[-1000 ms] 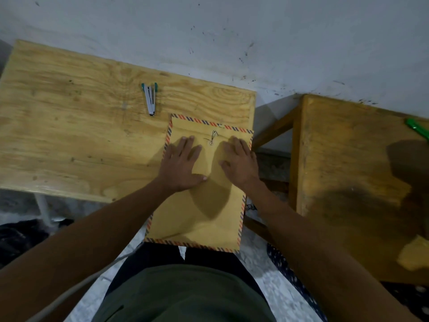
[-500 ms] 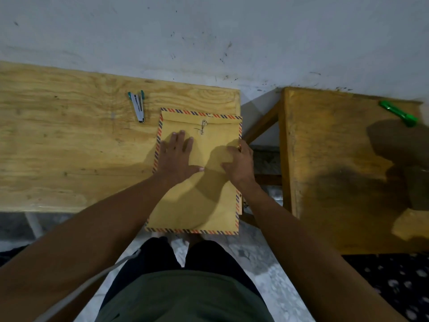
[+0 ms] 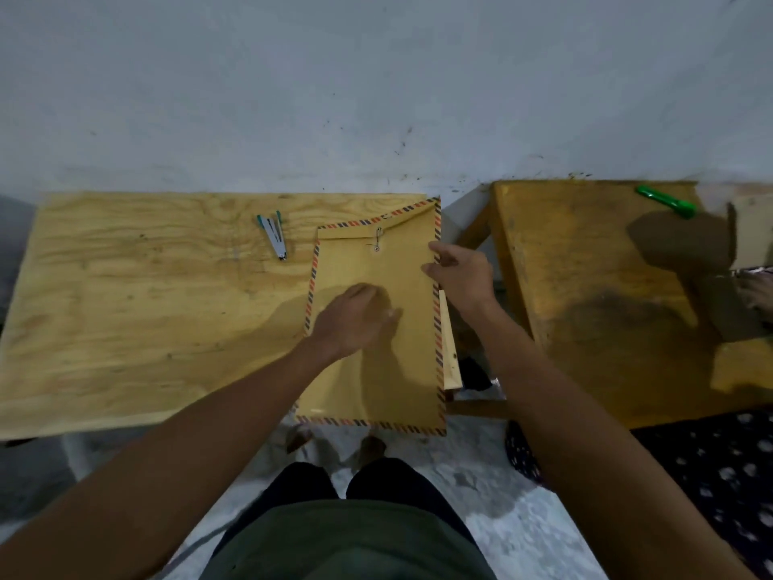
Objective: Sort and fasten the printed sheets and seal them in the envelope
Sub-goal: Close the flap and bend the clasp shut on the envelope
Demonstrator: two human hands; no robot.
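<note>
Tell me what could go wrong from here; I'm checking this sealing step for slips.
1. The brown striped-edge paper envelope overhangs the pale plywood table's near edge; it could slide off.
2. The right hand lifts its right edge, which may crease it.
3. The flap's right corner stands raised, so the string clasp may not hold.

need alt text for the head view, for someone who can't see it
Seen from above, a person's right hand pinches the right edge of a brown envelope with striped borders, while the left hand rests on its middle. The envelope overhangs a plywood table where a stapler lies.
</note>
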